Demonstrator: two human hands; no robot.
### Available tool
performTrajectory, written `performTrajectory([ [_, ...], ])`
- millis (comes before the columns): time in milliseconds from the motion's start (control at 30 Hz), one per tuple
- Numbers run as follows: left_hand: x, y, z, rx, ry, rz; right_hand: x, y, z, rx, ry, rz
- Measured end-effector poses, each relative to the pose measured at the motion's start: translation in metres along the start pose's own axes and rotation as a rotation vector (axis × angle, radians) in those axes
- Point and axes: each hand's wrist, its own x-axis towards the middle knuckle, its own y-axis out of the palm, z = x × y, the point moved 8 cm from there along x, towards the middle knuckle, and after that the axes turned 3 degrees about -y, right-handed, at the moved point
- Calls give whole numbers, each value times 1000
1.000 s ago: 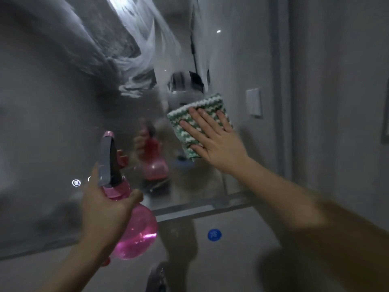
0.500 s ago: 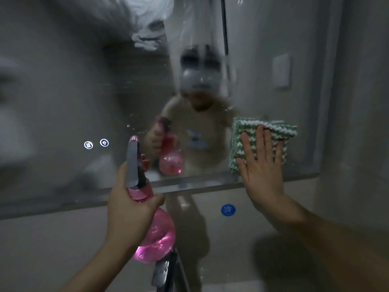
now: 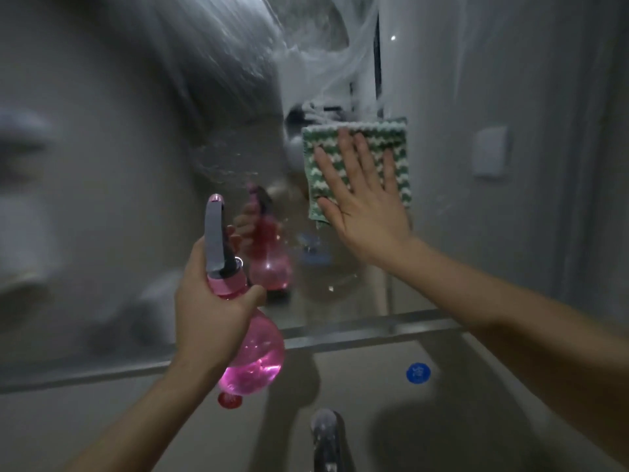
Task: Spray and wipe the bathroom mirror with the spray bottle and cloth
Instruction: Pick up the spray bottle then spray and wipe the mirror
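The bathroom mirror (image 3: 112, 185) fills the wall ahead, with white foam streaks across its upper part. My right hand (image 3: 366, 202) lies flat with spread fingers on a green-and-white striped cloth (image 3: 391, 137), pressing it against the glass right of centre. My left hand (image 3: 211, 308) grips the neck of a pink spray bottle (image 3: 253, 362) with a grey trigger head, held upright in front of the mirror's lower edge. The bottle's reflection shows in the glass behind it.
The mirror's metal bottom rim (image 3: 367, 327) runs across the view. Below it sit a blue round tap marker (image 3: 418, 373), a red one (image 3: 230, 400) and a chrome faucet (image 3: 326, 437). A white wall switch (image 3: 490, 153) is at right.
My right hand has slid the cloth up the glass from near the mirror's bottom rim to mid-height. The left hand keeps holding the bottle in about the same place.
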Motion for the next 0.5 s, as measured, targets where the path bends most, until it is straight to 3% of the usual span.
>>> performTrajectory([
  [200,30,-30,-7,-93,30,-65,73,-11,27,-40,-86,-28],
  [500,37,0,-20,-60,64,2,69,-22,12,-77,-247,-138],
])
